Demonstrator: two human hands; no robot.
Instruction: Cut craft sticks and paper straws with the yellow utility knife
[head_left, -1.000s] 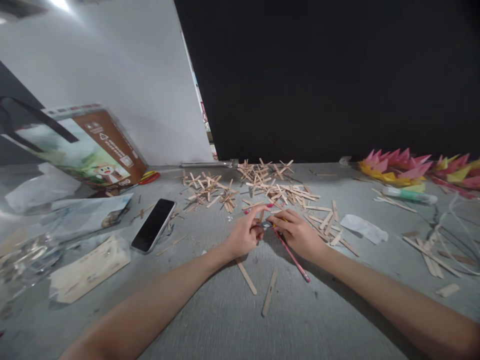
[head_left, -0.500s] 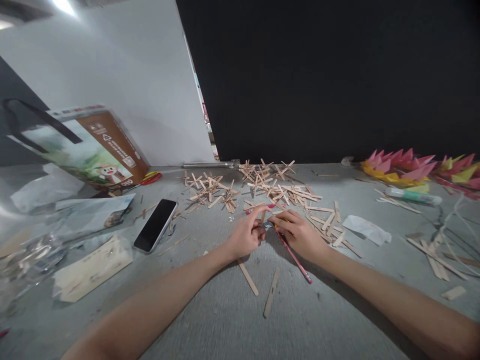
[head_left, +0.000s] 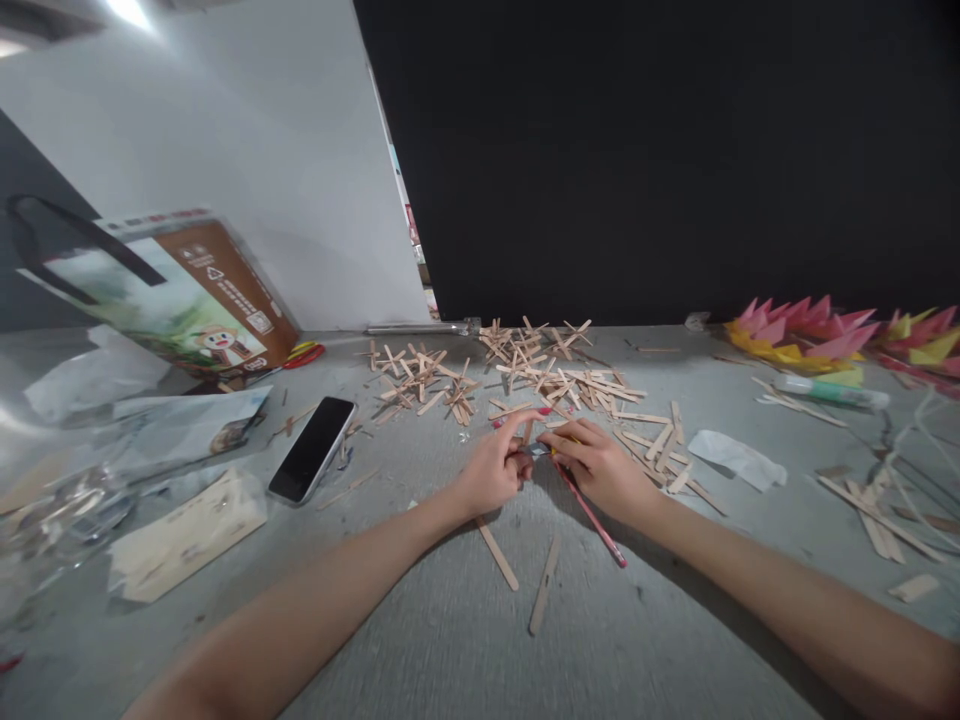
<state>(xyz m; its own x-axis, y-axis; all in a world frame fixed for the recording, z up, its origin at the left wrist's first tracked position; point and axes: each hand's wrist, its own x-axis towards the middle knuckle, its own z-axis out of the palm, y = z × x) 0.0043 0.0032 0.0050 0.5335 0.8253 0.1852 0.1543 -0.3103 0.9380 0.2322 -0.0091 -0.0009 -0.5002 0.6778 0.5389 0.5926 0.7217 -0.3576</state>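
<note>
My left hand (head_left: 491,468) and my right hand (head_left: 600,468) meet at the middle of the grey table (head_left: 450,620), fingers pinched together around a small dark, bluish piece (head_left: 535,450) held between them. A pink pencil (head_left: 592,515) runs from my right hand's fingers down toward me. My left forefinger points forward over the small piece. Two loose wooden sticks (head_left: 517,570) lie just below the hands. Just behind the hands lies a spread of wooden sticks (head_left: 555,385), many glued into crosses.
A black phone (head_left: 312,449) lies left of the hands, with a printed box (head_left: 195,300), plastic wrap and a thin wooden sheet (head_left: 184,535) further left. Pink and yellow folded paper shapes (head_left: 810,335), a glue tube (head_left: 829,390), white paper (head_left: 735,458) and more sticks sit to the right.
The hands stay pinched on the small piece in the same spot; the view has shifted very slightly.
</note>
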